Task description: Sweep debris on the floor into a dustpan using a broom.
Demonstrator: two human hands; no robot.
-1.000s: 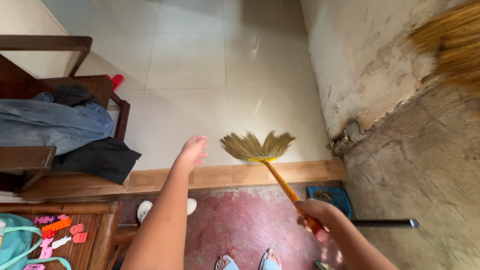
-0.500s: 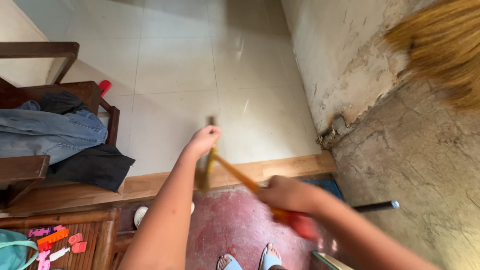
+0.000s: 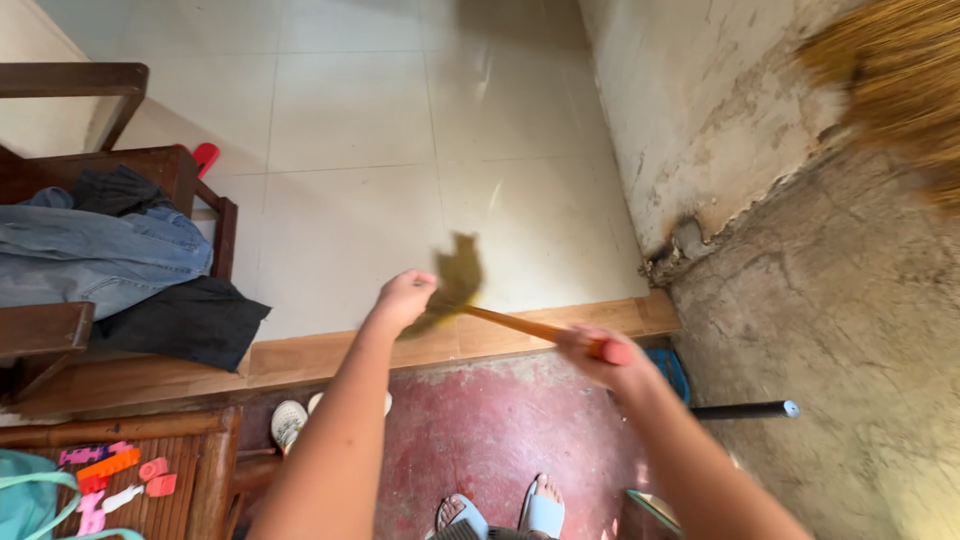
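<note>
Head view: mid-handling of small broom (image 3: 500,312), right hand (image 3: 598,355) gripping orange handle above red floor (image 3: 480,440), left hand (image 3: 405,298) curled shut against blurred bristle head over wooden sill (image 3: 320,355); next likely needs firm bristle hold.

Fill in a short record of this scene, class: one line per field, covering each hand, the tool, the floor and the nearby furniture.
Left hand: left hand closed at the blurred bristle head of the small broom
Right hand: right hand gripping the broom's orange handle
Floor: pale tiles, wooden threshold, red floor
Furniture: wooden chair with jeans and dark cloth
Feet: blue sandals
</note>
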